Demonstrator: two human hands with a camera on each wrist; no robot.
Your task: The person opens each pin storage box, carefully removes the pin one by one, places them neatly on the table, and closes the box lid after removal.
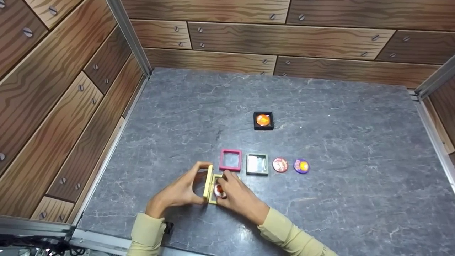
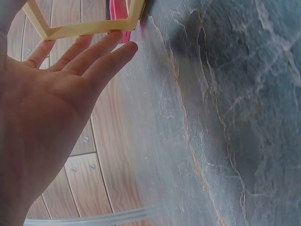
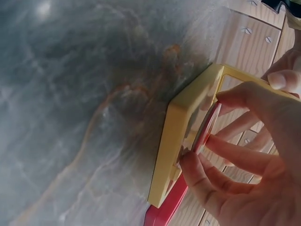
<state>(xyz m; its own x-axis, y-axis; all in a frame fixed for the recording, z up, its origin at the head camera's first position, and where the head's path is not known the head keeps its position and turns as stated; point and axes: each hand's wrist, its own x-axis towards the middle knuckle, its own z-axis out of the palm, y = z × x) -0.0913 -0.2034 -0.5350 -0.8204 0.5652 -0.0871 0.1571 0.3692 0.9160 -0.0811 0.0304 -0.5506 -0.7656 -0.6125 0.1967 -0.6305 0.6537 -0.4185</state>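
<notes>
A small yellow hinged frame box [image 1: 207,185] stands opened on the table, its lid tilted up on the left. My left hand [image 1: 179,188] grips that lid by its edges, thumb at the near end and fingers at the far end. In the left wrist view the fingertips touch the yellow rim [image 2: 87,29]. My right hand [image 1: 241,197] pinches a round red-edged button badge [image 3: 209,125] by its rim, inside or just over the box's lower half. The right wrist view shows the badge tilted against the clear film; whether it touches is unclear.
Beyond the hands lie a pink frame box [image 1: 220,160], a grey-green frame box [image 1: 257,174], a red badge [image 1: 280,165] and a purple badge [image 1: 301,166] in a row. Farther back sits a black frame box [image 1: 263,128] with an orange badge [image 1: 263,120]. Wood-patterned walls border the table.
</notes>
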